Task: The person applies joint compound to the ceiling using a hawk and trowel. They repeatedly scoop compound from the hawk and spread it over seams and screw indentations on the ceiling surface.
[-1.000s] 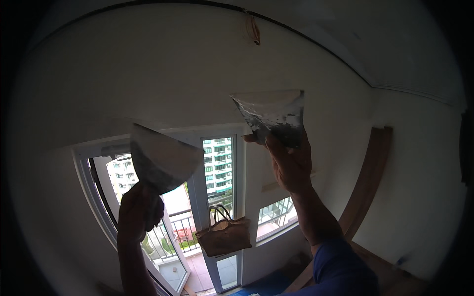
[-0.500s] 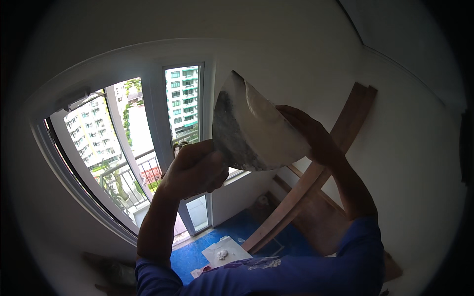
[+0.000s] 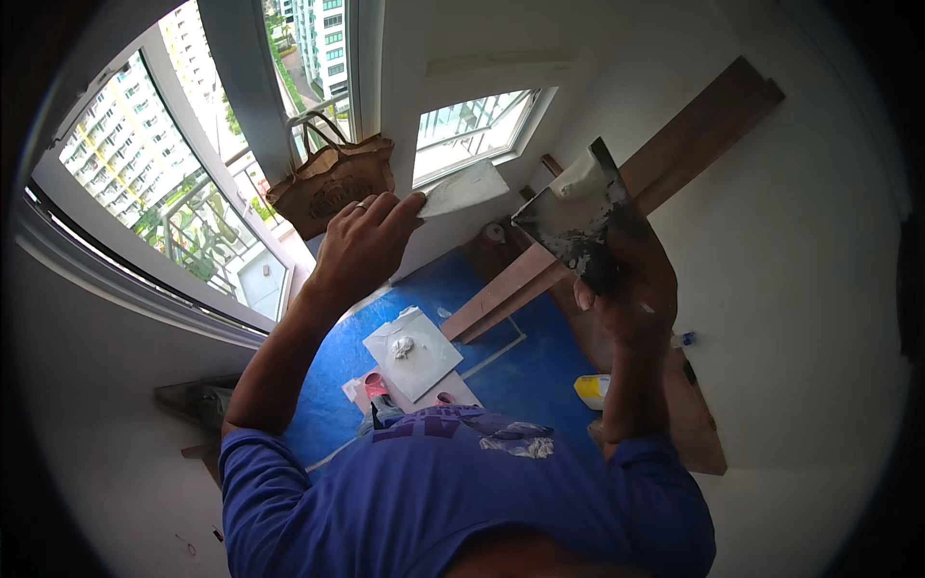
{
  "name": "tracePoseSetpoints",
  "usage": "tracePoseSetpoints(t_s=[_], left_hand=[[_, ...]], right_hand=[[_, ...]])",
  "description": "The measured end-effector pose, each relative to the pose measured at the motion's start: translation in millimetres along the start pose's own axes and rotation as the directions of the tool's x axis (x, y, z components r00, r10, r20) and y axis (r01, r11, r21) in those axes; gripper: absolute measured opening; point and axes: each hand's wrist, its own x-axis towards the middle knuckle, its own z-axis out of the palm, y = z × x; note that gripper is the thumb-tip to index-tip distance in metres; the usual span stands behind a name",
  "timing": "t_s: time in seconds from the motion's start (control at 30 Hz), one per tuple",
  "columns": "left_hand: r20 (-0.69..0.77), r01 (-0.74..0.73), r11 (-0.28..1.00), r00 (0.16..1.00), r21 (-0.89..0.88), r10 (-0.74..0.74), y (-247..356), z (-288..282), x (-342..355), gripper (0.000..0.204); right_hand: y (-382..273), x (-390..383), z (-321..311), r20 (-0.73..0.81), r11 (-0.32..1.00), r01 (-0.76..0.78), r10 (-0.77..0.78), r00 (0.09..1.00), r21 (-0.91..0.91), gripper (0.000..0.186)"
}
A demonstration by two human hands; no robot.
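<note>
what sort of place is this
Probably an upper-storey apartment room under renovation: blue floor covering, a white-smeared scraper in the right hand, and a tall building outside.

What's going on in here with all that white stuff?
A person is holding two flat scrapers. The left fingers grip the pale left scraper, and the right fingers grip the right scraper, which has white paste smeared on it. The scrapers are apart. Below, a white lump sits on a pale board, with blue sheeting around.
</note>
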Motion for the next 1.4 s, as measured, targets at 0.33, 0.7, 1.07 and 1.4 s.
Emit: tracePoseSetpoints(t_s=[0.33, 0.7, 1.07, 1.4], left_hand=[[0.755, 0.706, -0.281, 0.642, -0.649, -0.131, 48, 15, -58, 0.041], [0.726, 0.789, 0.098, 0.600, -0.607, -0.336, 43, 3, -53, 0.049], [0.756, 0.745, 0.471, 0.617, -0.473, -0.217, 37, -33, -1, 0.043], [0.455, 0.598, 0.290, 0.778, -0.747, -0.432, -18, -68, 3, 0.040]], right_hand=[[83, 8, -57, 0.508, 0.378, 0.575, -0.269, 0.818, -0.725, 0.057], [35, 6, -89, 0.337, 0.408, 0.352, -0.112, 0.935, -0.842, 0.049], [-33, 34, -24, 0.750, -0.422, 0.771, 0.262, 0.608, -0.477, 0.041], [-106, 61, 7, 0.645, -0.011, 0.645, -0.032, 0.763, -0.764, 0.045]])
